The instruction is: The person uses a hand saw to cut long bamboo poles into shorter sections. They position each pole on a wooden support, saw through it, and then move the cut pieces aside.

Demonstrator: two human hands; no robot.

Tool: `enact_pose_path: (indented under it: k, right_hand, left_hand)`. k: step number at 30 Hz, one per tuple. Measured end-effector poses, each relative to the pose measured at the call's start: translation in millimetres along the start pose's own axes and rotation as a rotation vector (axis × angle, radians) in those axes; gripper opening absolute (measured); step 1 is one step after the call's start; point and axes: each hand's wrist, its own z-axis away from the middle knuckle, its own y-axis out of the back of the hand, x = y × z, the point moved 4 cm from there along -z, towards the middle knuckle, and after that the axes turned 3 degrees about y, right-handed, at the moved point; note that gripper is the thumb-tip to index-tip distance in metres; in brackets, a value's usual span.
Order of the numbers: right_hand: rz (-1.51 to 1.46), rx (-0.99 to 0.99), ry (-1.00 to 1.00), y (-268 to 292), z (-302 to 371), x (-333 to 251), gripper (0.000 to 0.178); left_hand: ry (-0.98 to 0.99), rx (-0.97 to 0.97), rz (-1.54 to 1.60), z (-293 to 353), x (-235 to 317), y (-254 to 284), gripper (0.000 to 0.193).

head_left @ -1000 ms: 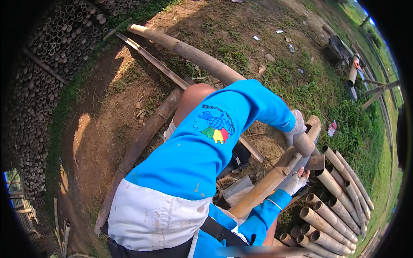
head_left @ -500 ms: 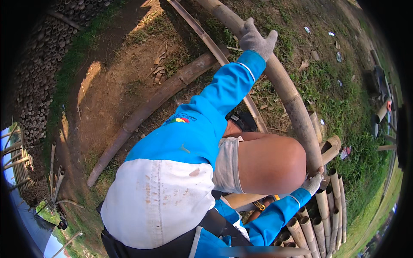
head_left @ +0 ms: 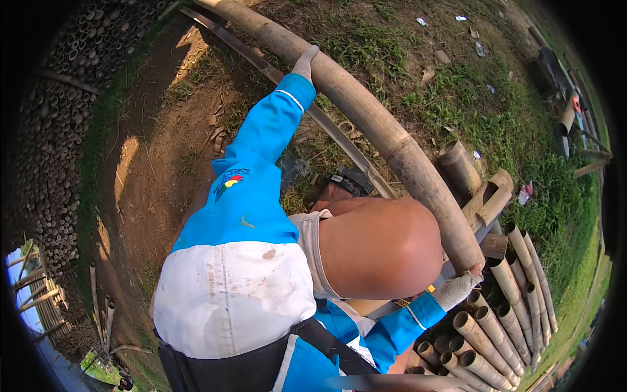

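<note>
A long, thick bamboo pole (head_left: 392,140) runs from the top left down to my right hand, passing beside my bent knee (head_left: 385,242). My left hand (head_left: 305,63), in a grey glove, grips its far stretch from the left side, with most fingers hidden. At the near end, my gloved right hand (head_left: 458,289) closes around the cut end, bare fingertips showing at its rim. A split bamboo strip (head_left: 339,137) lies on the ground beneath the pole. Something small, yellow and black (head_left: 401,302) shows partly behind my right wrist.
Several cut bamboo poles (head_left: 486,320) lie bundled at the lower right. Short bamboo pieces (head_left: 488,196) stand near the pole's end. A large bamboo stack (head_left: 59,144) fills the far left. Litter (head_left: 480,49) dots the grass.
The pole has shifted left and nearer in the view. My left hand, spread on top of the pole before, now grips its side. My right hand remains at the near end.
</note>
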Motion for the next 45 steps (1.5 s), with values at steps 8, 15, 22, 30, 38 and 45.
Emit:
enact_pose_path:
  k: [8,15,22,30,38,45]
  right_hand:
    - [-0.187,-0.03,-0.082,62.8,-65.5,36.8,0.048]
    - [-0.043,-0.534,0.073,-59.1,-100.0,32.5,0.048]
    - [0.157,-1.015,0.37,-327.3,24.0,-7.6,0.044]
    - [0.43,-1.477,1.055,-467.9,227.7,-82.6,0.039]
    - [0.209,-1.618,0.242,-400.9,187.7,-11.0,0.046]
    - [1.032,-0.813,0.87,-273.7,81.5,63.8,0.048]
  left_hand:
    - [-0.07,-0.102,0.144,127.8,-23.2,38.2,0.076]
    - [-0.052,0.082,0.261,210.6,43.4,193.0,0.082]
    - [-0.267,0.631,0.324,339.8,114.8,375.8,0.083]
    - [-0.343,0.905,0.493,447.1,131.1,525.5,0.086]
    - [-0.171,1.47,-0.694,452.7,150.6,508.1,0.1]
    - [-0.037,0.709,-1.583,294.0,188.0,447.4,0.122]
